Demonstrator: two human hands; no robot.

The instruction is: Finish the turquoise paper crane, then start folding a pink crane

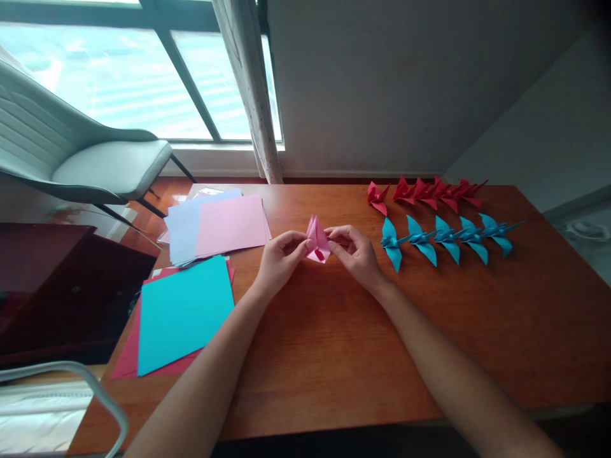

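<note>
Between my two hands is a pink folded paper [317, 242], an origami piece with pointed tips at the top and a small opening low on its front. My left hand [285, 256] pinches its left side between thumb and fingers. From the right, my right hand [352, 253] pinches the opposite edge, with the fingers curled behind. A row of blue paper cranes [446, 238] stands to the right of my right hand. Behind that row is a line of red paper cranes [424, 193].
Pink sheets [231, 222] and pale blue sheets [182, 232] lie at the wooden table's [329, 362] left back. Turquoise sheets [186, 312] rest on red sheets [125, 356] nearer me. A chair [109, 162] stands beyond the left edge, by the window. A wall is behind the table.
</note>
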